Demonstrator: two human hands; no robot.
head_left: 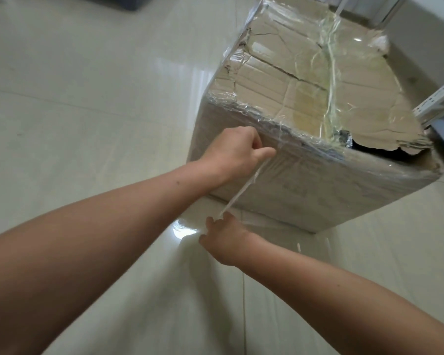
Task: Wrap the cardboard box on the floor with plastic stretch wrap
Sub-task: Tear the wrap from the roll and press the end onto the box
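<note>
A large worn cardboard box (305, 180) stands on the tiled floor, its torn top and sides covered in clear stretch wrap. A twisted strand of stretch wrap (244, 188) runs taut from the box's near upper edge down toward me. My left hand (235, 155) presses against the box's near face and grips the upper end of that strand. My right hand (224, 239) sits lower, near the box's bottom edge, and pinches the strand's lower end. A roll of wrap is not in view.
Glossy pale floor tiles (87, 111) spread to the left and toward me. A white metal shelf frame (436, 101) stands close to the box's right side. Another pale frame (385, 11) rises behind the box. A dark object (0, 3) lies at the far left.
</note>
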